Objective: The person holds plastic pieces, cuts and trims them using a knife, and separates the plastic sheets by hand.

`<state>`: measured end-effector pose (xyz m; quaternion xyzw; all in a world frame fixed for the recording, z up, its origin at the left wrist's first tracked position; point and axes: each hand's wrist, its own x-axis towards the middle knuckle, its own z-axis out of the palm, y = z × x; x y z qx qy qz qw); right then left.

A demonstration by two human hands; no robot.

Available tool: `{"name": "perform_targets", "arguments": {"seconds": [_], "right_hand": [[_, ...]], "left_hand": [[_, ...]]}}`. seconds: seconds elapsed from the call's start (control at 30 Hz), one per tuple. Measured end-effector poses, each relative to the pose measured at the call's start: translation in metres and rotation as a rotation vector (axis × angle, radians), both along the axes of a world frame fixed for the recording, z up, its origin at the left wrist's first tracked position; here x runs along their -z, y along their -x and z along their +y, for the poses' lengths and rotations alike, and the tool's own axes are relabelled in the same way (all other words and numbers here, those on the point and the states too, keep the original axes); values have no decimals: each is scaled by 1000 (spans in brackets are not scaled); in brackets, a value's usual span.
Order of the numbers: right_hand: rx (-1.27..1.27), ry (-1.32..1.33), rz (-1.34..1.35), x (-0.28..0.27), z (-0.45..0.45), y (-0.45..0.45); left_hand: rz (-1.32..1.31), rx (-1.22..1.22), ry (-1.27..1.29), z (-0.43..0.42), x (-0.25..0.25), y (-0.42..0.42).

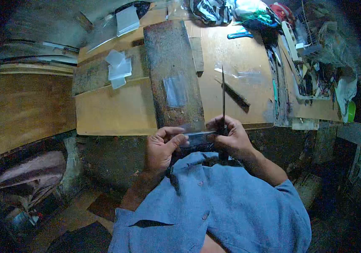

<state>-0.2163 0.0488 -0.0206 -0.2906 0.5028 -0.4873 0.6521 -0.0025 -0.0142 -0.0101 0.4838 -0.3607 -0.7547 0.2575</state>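
Close to my chest, just off the near edge of the wooden board (pixel 174 63), my left hand (pixel 163 145) pinches one end of a thin clear sheet (pixel 196 134). The other end is between the fingers of my right hand (pixel 231 137), which also holds a long thin dark tool (pixel 223 95) pointing up and away. The tool's lower part is dark and partly covered by my fingers, so its kind is unclear. On the board lies a small stack of clear plastic pieces (pixel 175 91).
More clear pieces (pixel 119 68) lie left of the board. A dark strip (pixel 236 97) and a blue cutter (pixel 240 35) are on the right of the table (pixel 113 111). Plastic bags (pixel 214 10) sit at the back, and a basket of tools (pixel 315 90) stands far right.
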Motion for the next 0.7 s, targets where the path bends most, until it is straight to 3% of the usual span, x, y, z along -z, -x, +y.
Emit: {"name": "perform_targets", "arguments": {"seconds": [0.1,0.23,0.53,0.7], "right_hand": [[29,-105,-140,-6,-2,-3],[53,-58,-147,-2,-5,2],[129,-42,-28,-12,-6,-3],[132,-13,79,1,-3,-4]], "left_hand": [[72,-118,7,3,4,2],[10,-138,18,1,1,0],[93,-177,85,4,6,-1],[-15,-63,42,4,0,0]]}}
